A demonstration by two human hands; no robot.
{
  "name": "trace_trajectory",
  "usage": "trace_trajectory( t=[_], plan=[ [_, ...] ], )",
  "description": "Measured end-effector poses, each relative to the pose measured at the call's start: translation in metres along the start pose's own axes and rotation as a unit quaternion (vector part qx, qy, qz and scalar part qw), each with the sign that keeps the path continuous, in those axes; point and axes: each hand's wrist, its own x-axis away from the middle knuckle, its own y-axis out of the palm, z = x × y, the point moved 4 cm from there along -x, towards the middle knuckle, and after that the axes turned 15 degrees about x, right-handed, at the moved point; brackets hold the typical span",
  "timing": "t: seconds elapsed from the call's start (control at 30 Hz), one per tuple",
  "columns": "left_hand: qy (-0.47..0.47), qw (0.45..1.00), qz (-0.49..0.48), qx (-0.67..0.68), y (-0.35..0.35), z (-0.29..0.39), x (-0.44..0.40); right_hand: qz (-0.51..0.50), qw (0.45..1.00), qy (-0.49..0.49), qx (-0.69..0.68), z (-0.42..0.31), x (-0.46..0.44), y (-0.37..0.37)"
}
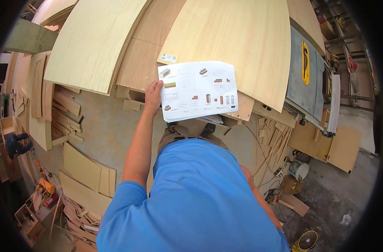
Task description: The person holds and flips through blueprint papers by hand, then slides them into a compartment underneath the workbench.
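My left hand [153, 96] grips the left edge of a printed sheet of drawings [198, 91], thumb on top and fingers underneath. More pages seem to lie beneath the top one. Several small furniture pictures and line drawings, some in brown and green, cover it. The paper is held in front of my body, over the near edge of a large pale plywood panel [237, 46]. At my right side, my right hand [247, 174] shows only in part beside the blue shirt; its fingers are hidden by my body.
Another plywood sheet [95, 42] lies to the left. On the right stands a table saw [301, 90] with a yellow insert around its blade slot. Wood offcuts [67, 113] are stacked below the left panels. Cables [272, 191], a white bucket [298, 170] and a yellow fan [306, 240] sit on the floor.
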Motion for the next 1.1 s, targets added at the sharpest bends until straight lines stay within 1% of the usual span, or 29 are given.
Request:
trace_trajectory(
  t=[0.53, 1.1],
  plan=[
    [0.010, 1.000, -0.003, -0.004, -0.0002, -0.0001, -0.0009, 0.006, 1.000, 0.010, -0.001, -0.0045, -0.0062, -0.0065],
    [0.005, 1.000, -0.002, -0.007, 0.0010, 0.0017, 0.0004, -0.019, 1.000, 0.021, -0.005, -0.0053, -0.0104, -0.0102]
  ],
)
